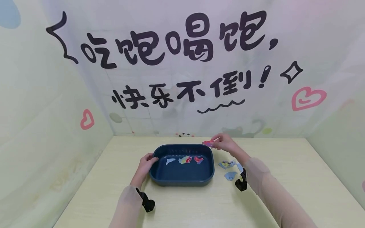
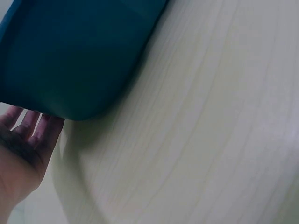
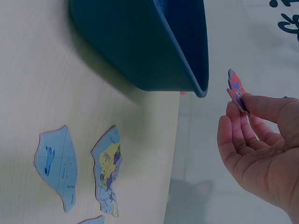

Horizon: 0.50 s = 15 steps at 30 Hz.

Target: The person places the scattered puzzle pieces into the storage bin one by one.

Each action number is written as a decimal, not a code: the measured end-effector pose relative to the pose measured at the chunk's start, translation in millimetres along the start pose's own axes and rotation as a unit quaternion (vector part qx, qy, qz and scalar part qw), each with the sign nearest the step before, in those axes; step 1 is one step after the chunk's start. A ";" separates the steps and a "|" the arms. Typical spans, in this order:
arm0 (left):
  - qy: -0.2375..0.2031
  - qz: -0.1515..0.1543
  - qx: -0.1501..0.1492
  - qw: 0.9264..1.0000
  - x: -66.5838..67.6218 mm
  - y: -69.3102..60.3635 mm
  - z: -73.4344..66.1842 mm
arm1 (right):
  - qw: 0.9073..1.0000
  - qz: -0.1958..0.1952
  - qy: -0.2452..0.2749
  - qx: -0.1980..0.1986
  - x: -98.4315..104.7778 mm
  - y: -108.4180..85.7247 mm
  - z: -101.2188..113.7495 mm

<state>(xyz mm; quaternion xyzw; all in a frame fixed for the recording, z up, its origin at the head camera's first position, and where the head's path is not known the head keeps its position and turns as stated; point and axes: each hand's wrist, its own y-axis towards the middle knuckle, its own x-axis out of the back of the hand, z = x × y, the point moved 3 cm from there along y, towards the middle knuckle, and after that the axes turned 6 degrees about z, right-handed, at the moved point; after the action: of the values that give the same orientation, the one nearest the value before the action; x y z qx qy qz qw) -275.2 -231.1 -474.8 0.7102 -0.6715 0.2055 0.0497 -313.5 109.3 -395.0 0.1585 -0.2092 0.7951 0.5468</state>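
Note:
A dark blue rectangular bin (image 1: 182, 182) stands on the table. My left hand (image 1: 146, 163) grips its left rim, thumb over the edge and fingers on the outer wall. Beyond the bin's far right corner, my right hand (image 1: 225, 142) pinches a red and purple map puzzle piece (image 3: 237, 86) between thumb and fingers. Inside the bin lie a pale blue piece (image 1: 170, 161), a multicoloured piece (image 1: 185, 160) and a red and purple piece (image 1: 198, 160). Right of the bin are a yellow and blue map piece (image 3: 108, 163) and a light blue map piece (image 3: 58, 165).
Another light blue piece (image 1: 240, 167) on the table is partly hidden by the right forearm. A pale wood-grain table (image 1: 182, 205) meets a white curtain (image 1: 171, 123) with black writing at the back. Black wrist mounts (image 1: 148, 202) sit on both sleeves.

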 end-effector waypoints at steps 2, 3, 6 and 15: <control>0.001 0.001 0.000 1.000 -0.4 0.1 -0.2 | 1.000 0.001 0.004 -0.003 -4.7 1.0 2.8; 0.001 0.001 0.000 1.000 -0.5 0.1 -0.4 | 1.000 0.002 0.006 -0.004 -6.9 1.2 4.6; 0.001 0.003 0.002 1.000 -0.9 -0.3 -0.8 | 1.000 0.006 0.012 -0.004 -13.4 2.4 9.4; -0.006 0.005 0.006 1.000 -0.7 -0.5 -1.4 | 0.999 0.035 0.029 -0.012 -31.8 11.9 15.4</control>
<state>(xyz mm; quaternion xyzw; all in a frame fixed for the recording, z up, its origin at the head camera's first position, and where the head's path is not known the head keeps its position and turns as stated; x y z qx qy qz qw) -275.1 -230.0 -473.7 0.7080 -0.6743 0.2058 0.0403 -313.1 72.3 -399.0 0.1217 -0.2082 0.8153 0.5265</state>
